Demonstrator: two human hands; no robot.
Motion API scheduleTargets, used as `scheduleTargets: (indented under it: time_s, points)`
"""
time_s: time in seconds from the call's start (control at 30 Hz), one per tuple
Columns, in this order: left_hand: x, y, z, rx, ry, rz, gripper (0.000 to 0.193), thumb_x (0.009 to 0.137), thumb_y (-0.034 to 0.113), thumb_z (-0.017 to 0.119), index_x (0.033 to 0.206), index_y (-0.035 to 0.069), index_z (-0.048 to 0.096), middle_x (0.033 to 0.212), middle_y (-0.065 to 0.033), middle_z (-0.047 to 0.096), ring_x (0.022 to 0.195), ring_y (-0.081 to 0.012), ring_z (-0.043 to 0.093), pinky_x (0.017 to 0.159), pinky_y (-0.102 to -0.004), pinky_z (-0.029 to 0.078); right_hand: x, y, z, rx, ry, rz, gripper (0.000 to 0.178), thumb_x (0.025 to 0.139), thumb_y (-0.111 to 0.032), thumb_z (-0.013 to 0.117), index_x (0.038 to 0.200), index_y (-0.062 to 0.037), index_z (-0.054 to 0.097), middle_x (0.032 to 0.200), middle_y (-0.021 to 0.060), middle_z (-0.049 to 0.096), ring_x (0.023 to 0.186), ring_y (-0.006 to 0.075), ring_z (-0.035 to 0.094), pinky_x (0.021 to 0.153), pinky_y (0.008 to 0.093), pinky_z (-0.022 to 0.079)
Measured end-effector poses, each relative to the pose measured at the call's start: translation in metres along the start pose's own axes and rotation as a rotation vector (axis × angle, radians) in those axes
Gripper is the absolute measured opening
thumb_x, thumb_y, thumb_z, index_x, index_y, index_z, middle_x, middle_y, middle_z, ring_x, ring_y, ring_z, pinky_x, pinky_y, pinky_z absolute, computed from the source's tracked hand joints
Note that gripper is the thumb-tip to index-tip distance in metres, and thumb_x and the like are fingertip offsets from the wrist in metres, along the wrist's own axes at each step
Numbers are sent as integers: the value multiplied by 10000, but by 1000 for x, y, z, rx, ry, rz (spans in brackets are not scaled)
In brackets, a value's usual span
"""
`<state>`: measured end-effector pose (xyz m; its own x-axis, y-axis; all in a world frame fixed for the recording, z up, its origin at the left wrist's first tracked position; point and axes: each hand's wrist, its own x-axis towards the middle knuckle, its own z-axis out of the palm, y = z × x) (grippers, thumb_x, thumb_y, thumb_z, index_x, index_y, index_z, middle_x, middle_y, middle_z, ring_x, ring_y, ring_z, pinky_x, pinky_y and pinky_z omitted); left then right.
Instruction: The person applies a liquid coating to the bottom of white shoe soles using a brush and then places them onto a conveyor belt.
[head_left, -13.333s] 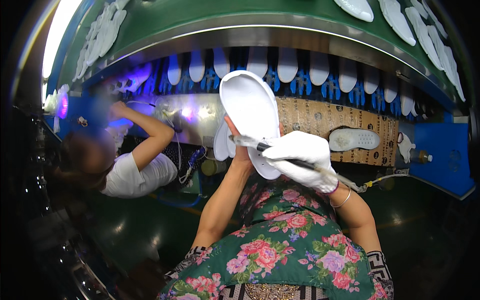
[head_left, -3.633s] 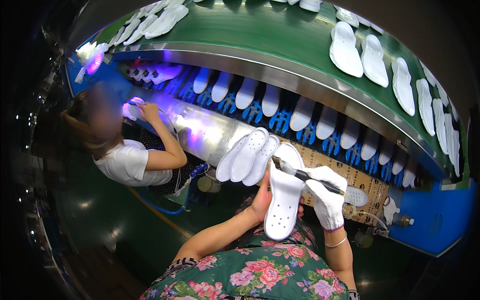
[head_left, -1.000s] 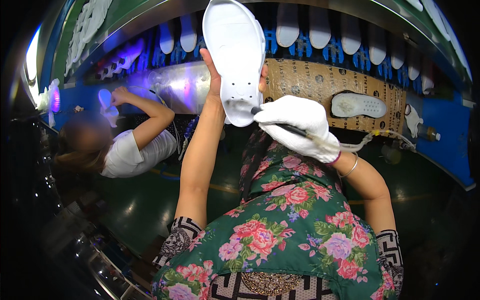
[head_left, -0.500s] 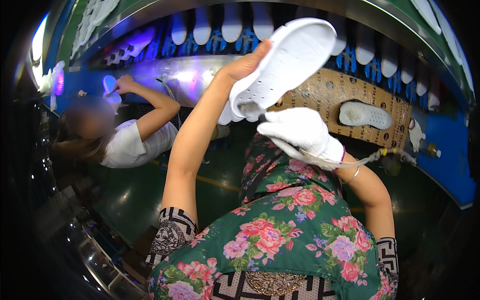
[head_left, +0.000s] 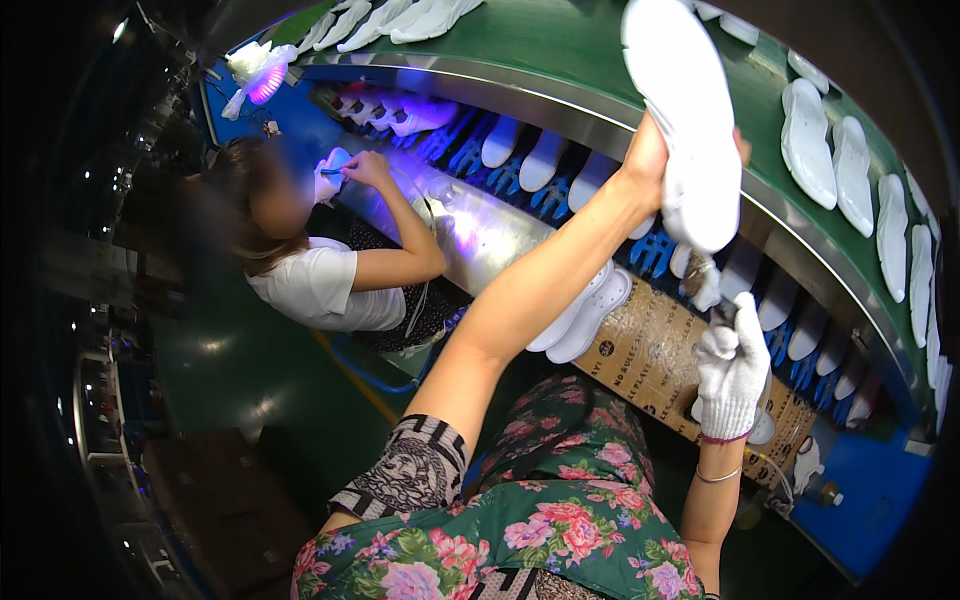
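Note:
My left hand [head_left: 652,150] grips a white shoe sole [head_left: 690,110], held up at arm's length over the metal edge of the green belt. Its thumb and fingertips show on opposite sides of the sole. My right hand [head_left: 733,368], in a white knit glove, is closed around the dark handle of a brush [head_left: 702,282]. The brush's pale, brownish bristles point up, just below the sole's lower end; whether they touch it I cannot tell. Behind the glove, a whitish sole [head_left: 762,428] on the cardboard is mostly hidden.
White soles [head_left: 578,318] overlap at the left end of the printed cardboard [head_left: 640,355]. Beyond stands a row of white shoes on blue holders [head_left: 652,252]. More soles [head_left: 808,142] lie on the green belt [head_left: 570,55]. A co-worker [head_left: 330,280] sits at left under purple light.
My left hand has carried the sole up and away, toward the green belt. The brush was against the sole's holed end and is now below it. The head view has turned.

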<state>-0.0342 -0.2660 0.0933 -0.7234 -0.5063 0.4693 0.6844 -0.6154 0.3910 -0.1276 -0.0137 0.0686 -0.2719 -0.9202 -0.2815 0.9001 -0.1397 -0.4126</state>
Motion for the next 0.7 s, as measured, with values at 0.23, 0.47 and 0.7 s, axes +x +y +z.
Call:
scheduleTargets:
  time_s: [0.23,0.47,0.7]
  points:
    - [-36,5,45,-136,305,222,718,905,684,279,1384,171,430,1434,-112,419,1327,-323,377,1101,-546,288,17,-14,43,220,-31,22,168,987,-112,506,1087,9,561,874,71,563,557,54,407,500,195,384]
    - [-139,-60,88,-250,474,-29,726,938,566,375,1420,23,355,1250,-247,553,1059,-413,600,826,-528,541,-1,-1,37,-74,-81,-129,217,934,-58,548,1118,57,548,869,73,566,585,84,439,529,215,385]
    - [-193,-114,91,-371,493,-119,883,722,456,660,1436,49,338,1393,-191,454,1175,-431,528,930,-642,448,-32,-3,44,-847,-125,-463,190,800,0,629,977,59,667,924,99,656,685,99,561,620,209,451]
